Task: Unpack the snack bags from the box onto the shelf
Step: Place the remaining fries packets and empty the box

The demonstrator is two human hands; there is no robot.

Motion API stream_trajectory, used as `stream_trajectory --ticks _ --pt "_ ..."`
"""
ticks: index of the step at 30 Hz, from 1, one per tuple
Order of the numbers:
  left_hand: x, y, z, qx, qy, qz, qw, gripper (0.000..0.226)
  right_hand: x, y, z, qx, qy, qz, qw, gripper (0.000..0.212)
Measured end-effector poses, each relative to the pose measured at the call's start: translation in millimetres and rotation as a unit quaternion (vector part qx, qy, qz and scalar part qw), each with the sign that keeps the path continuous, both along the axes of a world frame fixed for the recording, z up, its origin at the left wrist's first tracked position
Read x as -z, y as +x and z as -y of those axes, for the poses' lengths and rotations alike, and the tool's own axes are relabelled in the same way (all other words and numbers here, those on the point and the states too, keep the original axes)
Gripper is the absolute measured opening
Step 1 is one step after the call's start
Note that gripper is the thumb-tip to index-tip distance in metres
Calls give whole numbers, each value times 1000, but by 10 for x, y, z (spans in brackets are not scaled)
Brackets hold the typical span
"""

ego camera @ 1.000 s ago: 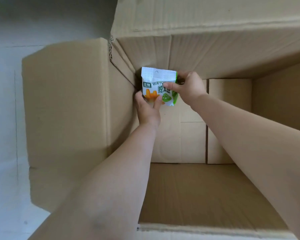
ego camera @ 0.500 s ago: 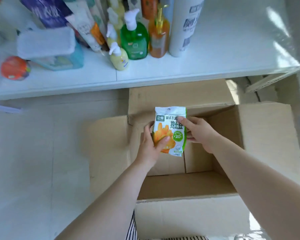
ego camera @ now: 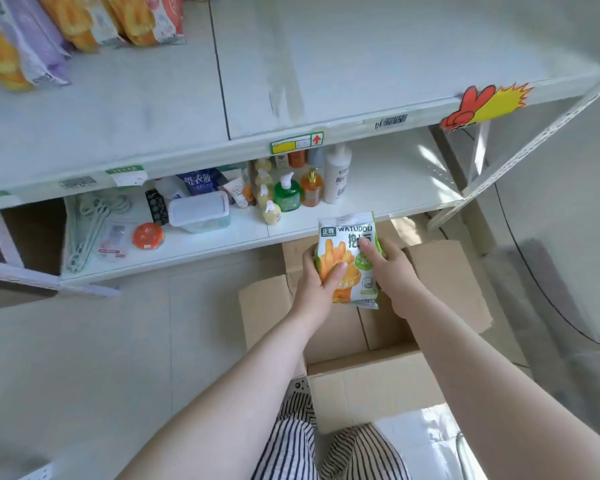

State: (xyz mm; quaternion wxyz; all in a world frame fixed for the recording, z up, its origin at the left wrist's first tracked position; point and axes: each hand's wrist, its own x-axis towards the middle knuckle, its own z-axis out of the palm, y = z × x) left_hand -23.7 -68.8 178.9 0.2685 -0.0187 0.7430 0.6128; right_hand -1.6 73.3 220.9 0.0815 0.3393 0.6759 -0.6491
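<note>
person is holding one snack bag (ego camera: 349,261) upright above the open box (ego camera: 378,386), left hand (ego camera: 317,282) and right hand (ego camera: 394,271) both gripping its sides, likely needing a lift onto the shelf (ego camera: 326,64) beside other bags (ego camera: 66,29).

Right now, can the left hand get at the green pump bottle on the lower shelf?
Probably not yet: the left hand is gripping the snack bag with the right hand. The path to the green pump bottle looks open otherwise.
</note>
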Motion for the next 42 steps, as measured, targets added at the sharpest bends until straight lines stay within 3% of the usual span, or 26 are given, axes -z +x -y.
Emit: stream_trajectory --ticks 5,11,15,22,26,30,42 --pt "-568 178 198 -30 2 -29 999 50 -565 401 275 30 -36 -32 998 29" --pt "-1064 394 429 -75 23 6 997 55 -940 869 505 -74 -82 -61 992 19" --pt "-1530 368 653 -65 11 -1 998 57 -1168 1078 582 -102 -84 -78 988 30" --pt "-1943 108 987 -31 -2 -53 998 28 -1411 1188 828 -111 -111 -116 981 34" --pt "-2057 -84 1211 -46 -2 -68 997 45 -1492 988 1072 -113 -107 -130 979 37" --pt "-2249 -443 1637 -36 13 -93 995 33 -1567 578 1406 -130 -93 -141 977 38" --pt "-2854 -1957 2857 149 -92 -203 963 39 -1610 -840 2510 -134 -40 -192 971 50"
